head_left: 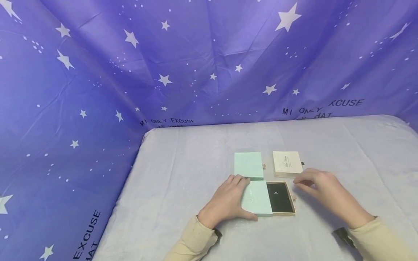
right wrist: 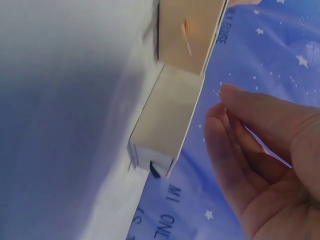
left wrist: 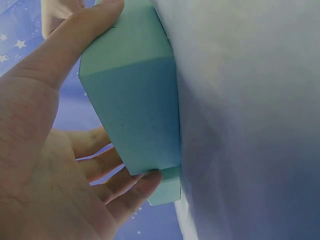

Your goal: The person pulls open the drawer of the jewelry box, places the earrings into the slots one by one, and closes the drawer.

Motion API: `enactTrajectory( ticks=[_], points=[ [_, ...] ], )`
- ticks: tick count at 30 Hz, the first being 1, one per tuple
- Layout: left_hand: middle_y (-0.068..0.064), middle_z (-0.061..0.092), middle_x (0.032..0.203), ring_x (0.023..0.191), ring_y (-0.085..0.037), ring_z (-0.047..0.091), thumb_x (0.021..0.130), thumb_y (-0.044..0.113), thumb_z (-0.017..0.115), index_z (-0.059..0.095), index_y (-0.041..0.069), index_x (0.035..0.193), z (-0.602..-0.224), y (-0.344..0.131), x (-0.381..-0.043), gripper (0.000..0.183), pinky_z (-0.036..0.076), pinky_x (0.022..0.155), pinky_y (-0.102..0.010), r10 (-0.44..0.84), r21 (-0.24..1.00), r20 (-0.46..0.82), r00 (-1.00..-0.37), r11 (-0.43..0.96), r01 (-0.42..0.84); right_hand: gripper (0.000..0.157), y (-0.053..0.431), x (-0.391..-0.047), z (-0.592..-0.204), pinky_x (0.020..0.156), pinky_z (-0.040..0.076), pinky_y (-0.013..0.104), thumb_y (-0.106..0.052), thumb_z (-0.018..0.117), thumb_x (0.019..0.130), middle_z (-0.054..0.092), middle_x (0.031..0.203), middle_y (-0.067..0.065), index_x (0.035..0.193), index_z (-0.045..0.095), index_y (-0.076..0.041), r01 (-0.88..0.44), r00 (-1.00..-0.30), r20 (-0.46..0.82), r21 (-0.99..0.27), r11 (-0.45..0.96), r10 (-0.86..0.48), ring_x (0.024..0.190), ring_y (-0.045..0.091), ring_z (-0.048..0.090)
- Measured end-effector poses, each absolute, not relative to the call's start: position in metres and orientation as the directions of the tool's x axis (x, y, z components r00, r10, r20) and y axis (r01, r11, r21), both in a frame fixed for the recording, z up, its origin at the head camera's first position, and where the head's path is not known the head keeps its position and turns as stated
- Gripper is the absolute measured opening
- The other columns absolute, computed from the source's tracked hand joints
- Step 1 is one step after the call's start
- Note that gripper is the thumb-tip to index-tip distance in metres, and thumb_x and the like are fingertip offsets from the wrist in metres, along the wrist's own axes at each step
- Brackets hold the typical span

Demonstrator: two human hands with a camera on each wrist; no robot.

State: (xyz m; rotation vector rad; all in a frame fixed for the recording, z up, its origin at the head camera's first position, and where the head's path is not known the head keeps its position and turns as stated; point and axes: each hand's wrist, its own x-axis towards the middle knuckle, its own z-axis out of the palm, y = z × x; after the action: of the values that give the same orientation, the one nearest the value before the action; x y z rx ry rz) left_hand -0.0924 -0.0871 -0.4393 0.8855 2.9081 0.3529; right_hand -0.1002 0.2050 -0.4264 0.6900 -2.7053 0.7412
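Note:
My left hand (head_left: 226, 198) grips a mint-green drawer box (head_left: 256, 203), thumb at its near edge and fingers at the far side. Its tray (head_left: 293, 206) is slid partway out to the right. Inside the tray, a black pad (head_left: 282, 203) bears a small silvery star-shaped piece (head_left: 275, 193). To the right of the tray, above the table, my right hand (head_left: 321, 185) has thumb and index finger pinched together. In the right wrist view a tiny, thin, gold-coloured piece (right wrist: 225, 109) shows at those fingertips; I cannot tell its kind.
A second mint-green box (head_left: 248, 164) with a pinkish pull tab lies behind the opened one. Right of it sits a cream box (head_left: 287, 162) with printed lettering and a dark tab. Purple star-printed cloth (head_left: 209, 54) hangs behind and left of the pale-covered table (head_left: 183, 152).

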Motion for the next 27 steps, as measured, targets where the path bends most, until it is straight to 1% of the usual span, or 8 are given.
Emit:
enactTrajectory(
  ticks=[5, 10, 13, 16, 23, 27],
  points=[
    [0.003, 0.054, 0.131, 0.115, -0.012, 0.048, 0.059, 0.069, 0.084, 0.047, 0.011, 0.143, -0.44, -0.088, -0.092, 0.109, 0.044, 0.1, -0.022, 0.555, 0.246, -0.012, -0.832, 0.808, 0.536, 0.022, 0.193, -0.097, -0.426, 0.067, 0.057, 0.031, 0.0, 0.082, 0.071, 0.069, 0.082, -0.01, 0.083, 0.074, -0.016, -0.51, -0.857, 0.334, -0.439, 0.739, -0.393, 0.072, -0.001, 0.06],
    [0.004, 0.054, 0.131, 0.115, -0.012, 0.048, 0.059, 0.069, 0.084, 0.046, 0.011, 0.144, -0.44, -0.088, -0.093, 0.109, 0.044, 0.1, -0.022, 0.554, 0.244, -0.014, -0.832, 0.809, 0.535, 0.022, 0.184, -0.096, -0.429, 0.063, 0.055, 0.026, -0.001, 0.084, 0.069, 0.069, 0.08, -0.01, 0.08, 0.072, -0.017, -0.566, -0.823, 0.35, -0.444, 0.695, -0.447, 0.069, -0.003, 0.057],
    [0.004, 0.054, 0.132, 0.115, -0.012, 0.048, 0.059, 0.069, 0.084, 0.046, 0.011, 0.144, -0.44, -0.088, -0.093, 0.11, 0.044, 0.101, -0.021, 0.554, 0.241, -0.014, -0.832, 0.81, 0.535, 0.022, 0.18, -0.096, -0.432, 0.063, 0.055, 0.026, -0.003, 0.085, 0.067, 0.069, 0.078, -0.01, 0.078, 0.072, -0.017, -0.605, -0.794, 0.366, -0.408, 0.683, -0.485, 0.069, 0.0, 0.059],
    [0.004, 0.054, 0.132, 0.115, -0.012, 0.048, 0.059, 0.069, 0.084, 0.046, 0.011, 0.144, -0.44, -0.088, -0.093, 0.11, 0.044, 0.101, -0.021, 0.555, 0.242, -0.014, -0.832, 0.809, 0.535, 0.021, 0.176, -0.095, -0.434, 0.064, 0.055, 0.027, -0.004, 0.085, 0.068, 0.068, 0.077, -0.012, 0.076, 0.071, -0.018, -0.627, -0.778, 0.354, -0.388, 0.675, -0.519, 0.07, 0.002, 0.061],
    [0.003, 0.054, 0.132, 0.116, -0.012, 0.049, 0.059, 0.069, 0.084, 0.046, 0.011, 0.145, -0.439, -0.088, -0.093, 0.11, 0.044, 0.101, -0.022, 0.558, 0.234, -0.003, -0.83, 0.807, 0.542, 0.024, 0.168, -0.093, -0.436, 0.064, 0.055, 0.026, -0.001, 0.084, 0.069, 0.067, 0.078, -0.015, 0.075, 0.071, -0.019, -0.648, -0.761, 0.314, -0.406, 0.645, -0.567, 0.072, 0.003, 0.062],
    [0.002, 0.054, 0.132, 0.116, -0.013, 0.049, 0.059, 0.069, 0.083, 0.046, 0.01, 0.145, -0.439, -0.088, -0.093, 0.111, 0.044, 0.102, -0.022, 0.558, 0.234, -0.009, -0.83, 0.808, 0.541, 0.022, 0.165, -0.093, -0.437, 0.064, 0.056, 0.026, -0.001, 0.083, 0.071, 0.067, 0.077, -0.012, 0.075, 0.071, -0.018, -0.646, -0.762, 0.298, -0.418, 0.639, -0.575, 0.072, 0.005, 0.063]
  ],
)
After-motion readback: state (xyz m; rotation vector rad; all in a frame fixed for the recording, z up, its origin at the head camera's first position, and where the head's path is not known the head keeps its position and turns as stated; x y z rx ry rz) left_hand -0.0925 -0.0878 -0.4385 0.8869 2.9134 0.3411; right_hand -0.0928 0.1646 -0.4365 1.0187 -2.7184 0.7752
